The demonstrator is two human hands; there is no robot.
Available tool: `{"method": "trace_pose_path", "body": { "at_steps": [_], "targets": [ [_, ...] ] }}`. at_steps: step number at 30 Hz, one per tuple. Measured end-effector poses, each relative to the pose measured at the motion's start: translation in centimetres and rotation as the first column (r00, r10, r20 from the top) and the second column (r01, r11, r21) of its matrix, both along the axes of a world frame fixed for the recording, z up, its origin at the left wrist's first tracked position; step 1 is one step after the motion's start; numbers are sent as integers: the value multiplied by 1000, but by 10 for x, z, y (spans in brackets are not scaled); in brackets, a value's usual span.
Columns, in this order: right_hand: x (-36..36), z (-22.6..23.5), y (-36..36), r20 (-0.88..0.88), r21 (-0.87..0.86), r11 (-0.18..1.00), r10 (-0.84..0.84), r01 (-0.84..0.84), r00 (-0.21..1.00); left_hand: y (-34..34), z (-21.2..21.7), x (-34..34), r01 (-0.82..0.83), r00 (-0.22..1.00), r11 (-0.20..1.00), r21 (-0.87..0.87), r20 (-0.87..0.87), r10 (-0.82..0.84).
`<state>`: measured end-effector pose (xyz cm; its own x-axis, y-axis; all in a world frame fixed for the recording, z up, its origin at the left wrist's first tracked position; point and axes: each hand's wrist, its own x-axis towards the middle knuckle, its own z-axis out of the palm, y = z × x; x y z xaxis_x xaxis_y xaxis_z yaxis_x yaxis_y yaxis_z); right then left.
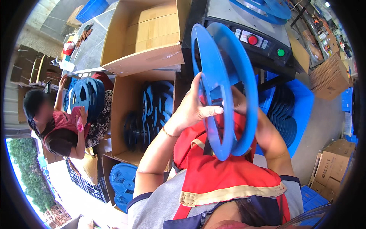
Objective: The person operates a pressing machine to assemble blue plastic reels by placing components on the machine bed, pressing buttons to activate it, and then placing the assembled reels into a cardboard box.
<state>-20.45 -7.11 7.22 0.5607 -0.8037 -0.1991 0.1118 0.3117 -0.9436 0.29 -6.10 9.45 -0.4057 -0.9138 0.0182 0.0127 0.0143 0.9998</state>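
I hold a large blue plastic reel (pixel 225 84) upright and edge-on in front of my chest. My left hand (pixel 196 108) grips its near flange from the left, thumb across the hub opening. My right hand (pixel 244 105) is mostly hidden behind the far flange and holds the reel from the right. Below the reel are my red vest (pixel 225 175) and grey sleeves.
A cardboard box (pixel 126 126) with several blue and dark reels stands to my left. An open box (pixel 145 38) lies on a table beyond it. A machine (pixel 263 38) with red and green buttons stands ahead. A seated person (pixel 61 126) at left holds blue reels (pixel 85 95). More reels fill a blue bin (pixel 301 107) at right.
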Motion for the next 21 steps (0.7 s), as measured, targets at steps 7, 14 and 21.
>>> {"method": "trace_pose_path", "body": {
  "at_steps": [7, 14, 21],
  "targets": [
    [-13, -37, 25, 552, 259, 966, -134, -17, 823, 19, 14, -35, -61, 443, 917, -394, 813, 378],
    [-23, -41, 25, 534, 247, 963, -231, 111, 813, 20, -2, -2, -180, 831, 935, -305, 461, 310],
    [-72, -30, 49, -532, -728, 673, -674, 130, 512, 65, -86, 57, -546, 742, 836, -51, 434, 511]
  ]
}}
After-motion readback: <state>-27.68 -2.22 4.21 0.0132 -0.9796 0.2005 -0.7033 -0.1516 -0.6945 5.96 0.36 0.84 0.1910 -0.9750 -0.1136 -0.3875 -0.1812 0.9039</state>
